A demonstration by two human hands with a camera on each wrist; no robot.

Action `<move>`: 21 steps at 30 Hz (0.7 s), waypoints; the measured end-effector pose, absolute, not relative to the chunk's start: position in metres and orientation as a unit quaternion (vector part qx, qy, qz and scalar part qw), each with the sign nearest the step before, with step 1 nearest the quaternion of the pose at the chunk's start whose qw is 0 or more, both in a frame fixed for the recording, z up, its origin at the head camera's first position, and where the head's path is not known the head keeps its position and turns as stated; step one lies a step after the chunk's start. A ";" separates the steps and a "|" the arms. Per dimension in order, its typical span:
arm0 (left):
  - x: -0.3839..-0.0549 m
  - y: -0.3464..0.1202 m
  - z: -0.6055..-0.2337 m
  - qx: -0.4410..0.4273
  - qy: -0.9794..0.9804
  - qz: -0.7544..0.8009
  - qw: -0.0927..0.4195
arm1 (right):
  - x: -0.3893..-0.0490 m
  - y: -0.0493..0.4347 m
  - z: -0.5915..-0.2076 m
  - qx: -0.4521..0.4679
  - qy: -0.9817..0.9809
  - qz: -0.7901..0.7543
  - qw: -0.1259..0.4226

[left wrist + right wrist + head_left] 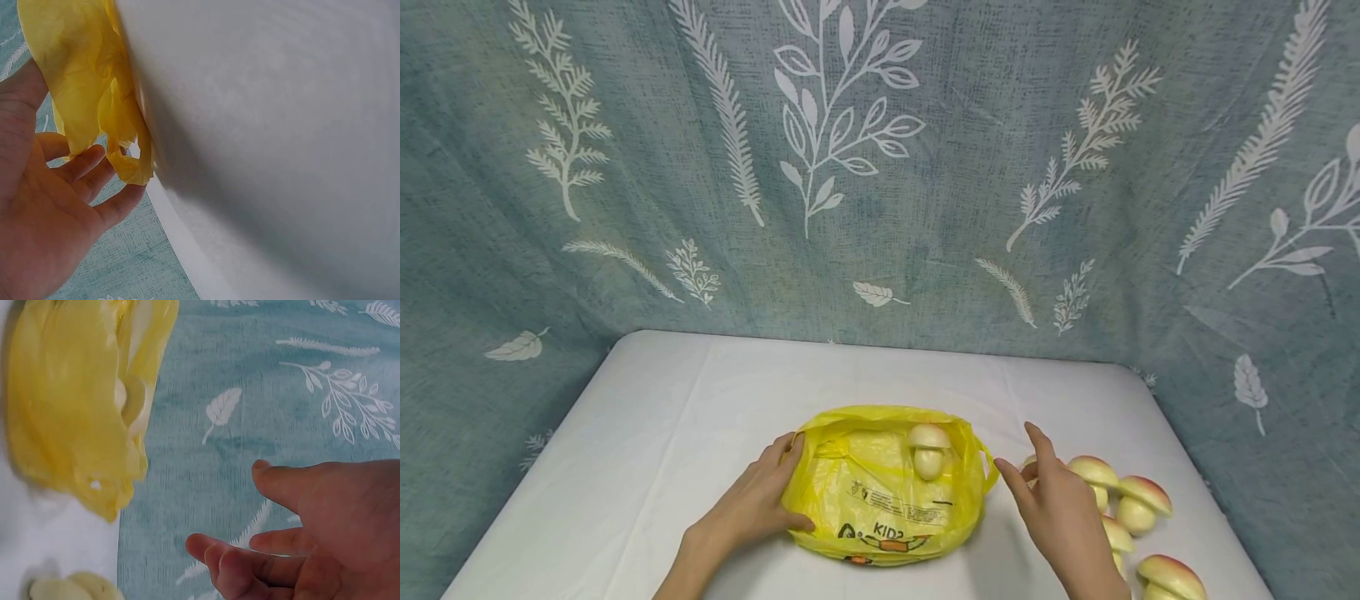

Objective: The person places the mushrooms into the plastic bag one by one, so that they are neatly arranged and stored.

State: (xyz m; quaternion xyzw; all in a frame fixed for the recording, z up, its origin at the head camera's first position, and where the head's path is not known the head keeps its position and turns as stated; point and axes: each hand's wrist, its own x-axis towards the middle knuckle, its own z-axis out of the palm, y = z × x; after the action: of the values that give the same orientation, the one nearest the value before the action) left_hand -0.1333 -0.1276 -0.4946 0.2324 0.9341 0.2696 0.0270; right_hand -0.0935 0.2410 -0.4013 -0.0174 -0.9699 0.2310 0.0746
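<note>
A yellow plastic bag (887, 546) lies with its mouth spread wide on the table, printed lettering visible inside. One toy mushroom (928, 450) with a cream stem and reddish-tinged cap is in it. My left hand (760, 496) grips the bag's left side, its thumb near the lower rim and fingers at the upper rim. In the left wrist view, the left hand's fingers curl at the crumpled bag edge (75, 81). Beside the bag's right handle, my right hand (1060, 508) hovers with nothing between its fingers, as the right wrist view also shows.
Several more mushrooms (1142, 502) lie on the table to the right, partly hidden by the right hand and forearm. A white cloth covers the table (677, 417). Behind it hangs a grey-green curtain (925, 292) with white leaf patterns.
</note>
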 end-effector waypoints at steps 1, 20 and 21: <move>-0.133 -0.128 -0.495 0.232 0.934 0.270 0.028 | -0.092 0.244 -0.401 -0.025 -0.971 0.229 0.070; -0.133 -0.130 -0.495 0.229 0.933 0.276 0.030 | -0.054 0.311 -0.418 -0.127 -0.971 0.204 -0.001; -0.133 -0.130 -0.495 0.229 0.933 0.276 0.030 | -0.052 0.315 -0.420 -0.132 -0.970 0.205 -0.010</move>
State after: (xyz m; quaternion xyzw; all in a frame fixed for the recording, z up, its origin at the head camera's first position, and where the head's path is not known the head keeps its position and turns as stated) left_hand -0.1329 -0.1300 -0.4953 0.2289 0.9330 0.2759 0.0300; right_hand -0.0523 0.3149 -0.4198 -0.1316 -0.9698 0.2053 -0.0101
